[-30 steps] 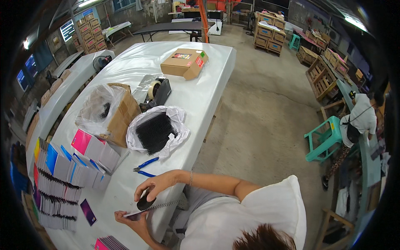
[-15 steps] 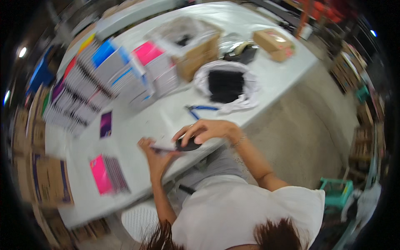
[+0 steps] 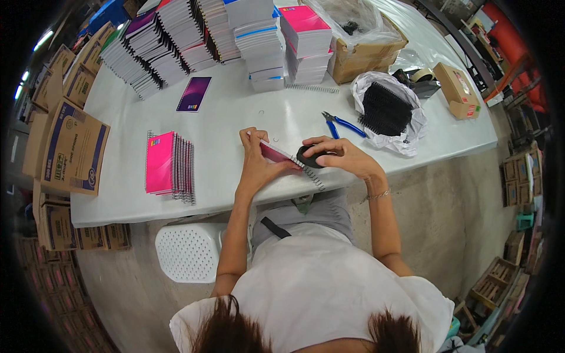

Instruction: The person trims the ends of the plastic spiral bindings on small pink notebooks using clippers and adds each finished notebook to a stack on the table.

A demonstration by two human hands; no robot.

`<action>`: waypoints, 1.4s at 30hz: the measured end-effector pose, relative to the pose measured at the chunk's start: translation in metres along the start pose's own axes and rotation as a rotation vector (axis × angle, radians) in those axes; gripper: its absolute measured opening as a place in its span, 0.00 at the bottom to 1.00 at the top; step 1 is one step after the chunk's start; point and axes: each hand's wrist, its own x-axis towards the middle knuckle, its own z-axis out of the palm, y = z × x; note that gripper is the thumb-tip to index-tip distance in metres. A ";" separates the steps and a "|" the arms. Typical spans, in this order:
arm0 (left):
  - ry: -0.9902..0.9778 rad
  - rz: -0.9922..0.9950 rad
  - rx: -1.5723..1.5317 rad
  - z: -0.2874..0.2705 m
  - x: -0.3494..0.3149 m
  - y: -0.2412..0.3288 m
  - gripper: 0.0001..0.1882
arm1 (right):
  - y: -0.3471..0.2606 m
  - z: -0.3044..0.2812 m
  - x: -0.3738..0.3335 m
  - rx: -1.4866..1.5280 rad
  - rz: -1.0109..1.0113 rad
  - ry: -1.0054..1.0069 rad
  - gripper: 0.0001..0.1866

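Note:
My left hand is closed round a pink notebook, holding it tilted up off the table near the front edge. A spiral coil runs along the notebook's edge and sticks out past its near end. In my right hand is a black rounded object, pressed against the coil side of the notebook; its exact kind does not show. Blue-handled pliers lie beyond my right hand. To the left stands a stack of pink spiral notebooks, and a purple notebook lies flat behind it.
Tall stacks of notebooks line the back left. A white bag of black coils sits at the right, near a plastic-lined carton, a tape dispenser and a small brown box. A white stool stands beside my left arm.
The view has swung and sharpened, so the table sits straighter. Both hands stay on the notebook and the black object; the coil's protruding end now shows clearly.

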 end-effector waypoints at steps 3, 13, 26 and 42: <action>-0.007 0.016 0.008 0.001 0.000 -0.007 0.52 | -0.003 0.002 -0.005 0.061 -0.068 -0.020 0.20; -0.050 0.051 -0.080 -0.001 0.000 -0.009 0.58 | 0.000 -0.006 -0.001 0.243 -0.251 -0.171 0.24; -0.075 -0.052 -0.260 -0.002 -0.002 -0.018 0.73 | -0.013 0.011 0.003 0.207 -0.164 -0.030 0.28; -0.203 -0.056 -0.357 -0.007 0.000 -0.028 0.62 | -0.011 0.023 0.012 -0.023 -0.098 0.105 0.22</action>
